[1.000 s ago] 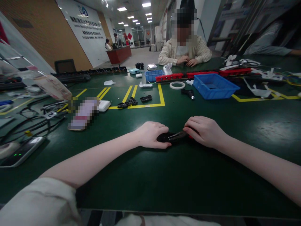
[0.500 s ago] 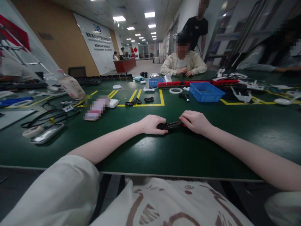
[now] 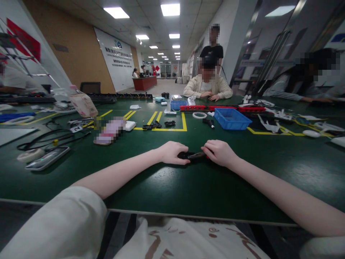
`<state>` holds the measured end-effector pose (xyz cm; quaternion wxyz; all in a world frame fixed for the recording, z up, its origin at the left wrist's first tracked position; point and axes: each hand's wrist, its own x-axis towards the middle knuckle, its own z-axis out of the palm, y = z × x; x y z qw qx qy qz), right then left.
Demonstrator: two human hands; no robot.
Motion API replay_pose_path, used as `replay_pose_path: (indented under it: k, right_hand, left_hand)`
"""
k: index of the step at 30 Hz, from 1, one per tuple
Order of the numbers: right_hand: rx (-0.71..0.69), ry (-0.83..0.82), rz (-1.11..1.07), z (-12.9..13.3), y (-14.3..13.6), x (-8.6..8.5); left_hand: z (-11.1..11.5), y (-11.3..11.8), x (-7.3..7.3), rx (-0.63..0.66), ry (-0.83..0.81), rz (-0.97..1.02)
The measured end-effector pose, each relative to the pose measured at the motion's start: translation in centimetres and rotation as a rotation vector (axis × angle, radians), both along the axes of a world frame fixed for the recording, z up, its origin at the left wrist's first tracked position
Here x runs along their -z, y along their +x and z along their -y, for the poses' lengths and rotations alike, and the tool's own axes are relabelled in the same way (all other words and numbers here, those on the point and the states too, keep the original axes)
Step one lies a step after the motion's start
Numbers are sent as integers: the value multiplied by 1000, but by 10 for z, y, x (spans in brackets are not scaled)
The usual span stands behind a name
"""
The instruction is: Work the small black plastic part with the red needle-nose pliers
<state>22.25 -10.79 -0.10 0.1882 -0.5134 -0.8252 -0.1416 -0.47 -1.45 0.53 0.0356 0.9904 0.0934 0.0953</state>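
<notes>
My left hand (image 3: 172,153) is closed around a small black part (image 3: 183,155), mostly hidden by the fingers. In my right hand (image 3: 222,152) is a pair of pliers (image 3: 198,155) with narrow metal jaws and a bit of red handle showing beside the fingers. The jaws point left and meet the edge of the black part; whether they grip it, I cannot tell. Both hands are low over the green table (image 3: 188,190), close to its surface. Beyond them lie several small black parts (image 3: 155,125) inside a yellow tape outline.
A blue bin (image 3: 232,120) stands beyond my right hand, with a black fitting (image 3: 208,123) beside it and a white ring (image 3: 199,115) behind. Leftward are a phone (image 3: 110,131), a white case (image 3: 130,126), cables and a tape roll (image 3: 30,155). A person (image 3: 207,88) sits opposite.
The head view has tilted upward, so hands and table appear lower. Both hands keep hold of the black part and the pliers, with only a slight shift between them.
</notes>
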Motion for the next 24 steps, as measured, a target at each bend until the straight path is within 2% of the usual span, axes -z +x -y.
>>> replay_pose_path:
  k: [6, 24]
  right_hand:
    - [28, 3, -43, 0, 0, 0]
    - [-16, -7, -1, -1, -2, 2]
  left_hand:
    - [-1, 0, 1, 8, -8, 0]
    - [-2, 1, -1, 17, -13, -20]
